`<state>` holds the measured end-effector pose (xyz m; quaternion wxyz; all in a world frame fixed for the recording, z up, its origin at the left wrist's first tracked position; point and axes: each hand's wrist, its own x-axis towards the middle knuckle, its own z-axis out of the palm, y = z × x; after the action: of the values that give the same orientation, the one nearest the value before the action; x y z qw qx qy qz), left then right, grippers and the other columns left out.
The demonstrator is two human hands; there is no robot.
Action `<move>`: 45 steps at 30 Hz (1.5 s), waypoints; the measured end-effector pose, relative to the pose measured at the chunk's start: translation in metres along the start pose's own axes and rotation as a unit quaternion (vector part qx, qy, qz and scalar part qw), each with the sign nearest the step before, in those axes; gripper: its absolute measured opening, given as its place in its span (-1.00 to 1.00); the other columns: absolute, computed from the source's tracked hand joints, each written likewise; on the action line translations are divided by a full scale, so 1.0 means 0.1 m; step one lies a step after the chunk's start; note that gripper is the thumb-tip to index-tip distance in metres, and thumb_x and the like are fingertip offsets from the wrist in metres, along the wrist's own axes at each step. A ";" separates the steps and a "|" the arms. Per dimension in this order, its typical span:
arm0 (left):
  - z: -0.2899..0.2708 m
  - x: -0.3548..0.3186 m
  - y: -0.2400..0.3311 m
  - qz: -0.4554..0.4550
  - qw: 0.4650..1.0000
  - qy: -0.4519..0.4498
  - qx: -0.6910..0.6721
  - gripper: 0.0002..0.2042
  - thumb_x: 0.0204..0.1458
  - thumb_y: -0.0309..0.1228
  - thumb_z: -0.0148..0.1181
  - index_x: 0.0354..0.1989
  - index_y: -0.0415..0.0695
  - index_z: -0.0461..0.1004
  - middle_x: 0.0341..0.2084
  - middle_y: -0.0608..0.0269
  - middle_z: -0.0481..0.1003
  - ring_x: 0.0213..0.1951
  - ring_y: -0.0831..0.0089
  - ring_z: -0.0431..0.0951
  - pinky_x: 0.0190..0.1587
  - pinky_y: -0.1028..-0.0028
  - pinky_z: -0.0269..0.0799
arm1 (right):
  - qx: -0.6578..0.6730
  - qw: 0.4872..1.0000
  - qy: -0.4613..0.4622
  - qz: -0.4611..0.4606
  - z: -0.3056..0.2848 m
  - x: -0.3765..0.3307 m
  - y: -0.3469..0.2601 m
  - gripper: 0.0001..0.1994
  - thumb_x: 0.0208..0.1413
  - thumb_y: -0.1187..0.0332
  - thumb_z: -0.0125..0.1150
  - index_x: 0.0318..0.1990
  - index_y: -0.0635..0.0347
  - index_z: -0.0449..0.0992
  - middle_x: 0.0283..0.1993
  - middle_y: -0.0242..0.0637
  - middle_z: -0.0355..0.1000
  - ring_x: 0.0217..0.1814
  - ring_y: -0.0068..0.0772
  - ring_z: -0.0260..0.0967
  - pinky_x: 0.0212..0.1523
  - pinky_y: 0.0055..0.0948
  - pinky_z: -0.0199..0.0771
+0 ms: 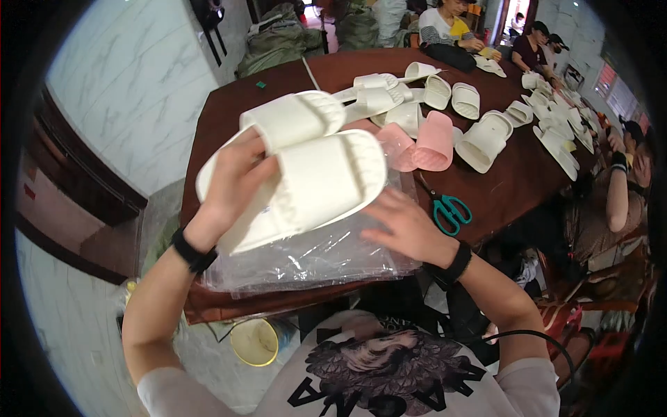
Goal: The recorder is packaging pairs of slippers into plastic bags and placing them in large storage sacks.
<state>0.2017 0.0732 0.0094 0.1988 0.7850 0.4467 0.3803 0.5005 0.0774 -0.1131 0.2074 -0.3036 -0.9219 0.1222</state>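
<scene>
My left hand (233,184) is closed on a pair of white slippers, its fingers over the inner edges of both. The near slipper (326,177) lies side by side with the far slipper (295,118), both raised and tilted above a stack of clear plastic bags (306,260). My right hand (406,226) is just right of the near slipper's toe, over the bags. Its fingers are stretched and apart, and nothing shows in them. Whether its fingertips touch the slipper or the plastic, I cannot tell.
Pink slippers (435,142) and teal-handled scissors (451,213) lie right of the bags on the brown table (229,111). Several white slippers (484,141) are spread beyond. Co-workers (448,31) sit along the far and right sides. A yellow-rimmed bucket (256,342) stands below the table's front edge.
</scene>
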 end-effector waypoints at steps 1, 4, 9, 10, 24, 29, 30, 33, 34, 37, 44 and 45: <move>0.11 0.09 -0.09 -0.002 1.000 0.002 -0.028 -0.76 0.03 -0.59 0.08 -0.12 -0.36 0.51 -0.18 0.11 0.49 -0.17 0.35 0.54 -0.13 0.48 0.44 | 0.072 0.996 0.024 0.036 -0.13 0.00 0.01 -0.41 0.27 0.01 0.02 0.32 0.20 0.23 0.29 -0.04 0.28 0.33 -0.08 0.24 0.31 0.01 0.22; 0.55 0.31 -0.36 0.142 0.986 0.076 0.048 -0.82 0.00 -0.57 0.16 -0.21 -0.33 0.52 -0.25 0.07 0.48 -0.27 0.19 0.51 -0.22 0.37 0.44 | 0.632 0.715 0.135 0.264 -0.13 -0.16 0.13 -0.45 0.32 0.06 -0.05 0.35 0.16 0.20 0.24 -0.22 0.36 0.18 -0.32 0.39 0.12 -0.19 0.48; 0.88 0.54 -0.19 0.190 0.981 -0.045 0.010 -0.84 -0.04 -0.56 0.23 -0.26 -0.32 0.52 -0.25 0.07 0.48 -0.27 0.13 0.49 -0.25 0.32 0.42 | 0.727 0.624 0.197 0.209 -0.43 -0.05 0.12 -0.47 0.37 0.10 -0.08 0.37 0.19 0.12 0.25 -0.30 0.34 0.16 -0.47 0.41 0.11 -0.38 0.48; 0.98 0.61 -0.18 0.265 0.962 -0.060 0.019 -0.84 -0.05 -0.56 0.25 -0.27 -0.32 0.52 -0.24 0.07 0.48 -0.26 0.15 0.49 -0.25 0.33 0.42 | 0.727 0.621 0.204 0.210 -0.45 -0.04 0.19 -0.47 0.37 0.10 -0.08 0.37 0.19 0.12 0.25 -0.30 0.34 0.16 -0.47 0.41 0.11 -0.38 0.48; 0.74 -0.02 -0.05 0.144 0.946 -0.131 0.259 -0.40 0.12 -0.09 0.19 0.34 0.06 0.24 0.35 0.06 0.12 0.39 -0.01 0.05 0.36 -0.09 -0.04 | 0.622 0.718 0.268 0.162 -1.39 -0.28 1.83 -0.65 0.28 0.35 0.01 0.17 0.27 0.38 0.15 -0.17 0.44 0.12 -0.29 0.44 0.19 -0.35 0.39; 0.94 -0.58 -0.73 -0.023 0.927 -0.246 0.283 -0.41 0.14 0.09 0.06 0.35 0.24 0.23 0.43 0.18 0.00 0.46 -0.01 -0.12 0.36 -0.33 -0.29 | -0.201 0.890 0.305 0.274 -2.10 -0.60 3.46 -0.54 0.03 0.43 0.21 0.13 0.27 0.36 0.00 -0.01 0.51 0.03 -0.13 0.49 0.02 -0.33 0.42; 0.99 -0.59 -0.85 -0.007 0.931 -0.224 0.288 -0.41 0.14 0.10 0.05 0.35 0.24 0.23 0.43 0.18 0.01 0.46 0.00 -0.11 0.36 -0.32 -0.30 | -0.242 0.861 0.331 0.301 -2.19 -0.65 3.70 -0.53 0.02 0.44 0.22 0.13 0.31 0.35 -0.03 -0.04 0.52 -0.03 -0.13 0.51 -0.02 -0.32 0.44; 1.07 -0.56 -1.04 -0.009 0.937 -0.193 0.292 -0.41 0.14 0.11 0.04 0.34 0.24 0.24 0.42 0.19 0.03 0.45 0.01 -0.10 0.36 -0.32 -0.30 | 0.028 0.885 0.374 0.278 -1.94 -0.48 3.82 -0.46 0.08 0.39 0.25 0.20 0.38 0.25 0.06 -0.12 0.47 -0.01 -0.18 0.48 0.02 -0.31 0.45; 1.12 -0.51 -1.07 -0.007 0.940 -0.192 0.283 -0.41 0.14 0.11 0.05 0.34 0.24 0.24 0.41 0.19 0.04 0.45 0.01 -0.09 0.36 -0.32 -0.31 | 0.158 0.873 0.341 0.309 -1.84 -0.46 3.76 -0.38 0.13 0.38 0.25 0.31 0.37 0.16 0.19 -0.15 0.40 0.08 -0.23 0.43 0.11 -0.33 0.41; 1.14 -0.60 -1.15 -0.014 0.935 -0.184 0.302 -0.41 0.13 0.10 0.07 0.33 0.22 0.25 0.40 0.18 0.05 0.44 0.01 -0.06 0.36 -0.32 -0.31 | 0.339 0.858 0.325 0.207 -0.97 0.51 2.30 -0.41 0.21 0.41 0.06 0.40 0.13 0.08 0.34 -0.13 0.18 0.29 -0.17 0.19 0.29 -0.14 0.20; 0.85 -0.77 -1.18 -0.006 0.950 -0.161 0.267 -0.42 0.13 -0.02 0.12 0.33 0.13 0.25 0.37 0.15 0.10 0.43 0.07 -0.01 0.37 -0.28 -0.26 | -0.088 0.981 -0.170 -0.036 0.21 0.49 0.24 -0.41 0.14 0.14 0.20 0.33 0.02 0.29 0.46 0.09 -0.02 0.47 0.29 -0.10 0.41 0.18 -0.17; 0.77 -0.73 -1.12 0.026 0.946 -0.177 0.270 -0.44 0.14 -0.06 0.12 0.32 0.11 0.25 0.36 0.13 0.12 0.42 0.09 0.01 0.37 -0.26 -0.22 | -0.096 0.980 -0.170 -0.041 0.23 0.41 0.28 -0.41 0.14 0.14 0.20 0.33 0.02 0.29 0.46 0.09 -0.02 0.47 0.29 -0.10 0.41 0.18 -0.17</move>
<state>0.1766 0.0715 -0.1428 0.0454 0.8751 0.4701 0.1054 0.4746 0.1221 -0.1305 0.0226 -0.2593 -0.9627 0.0743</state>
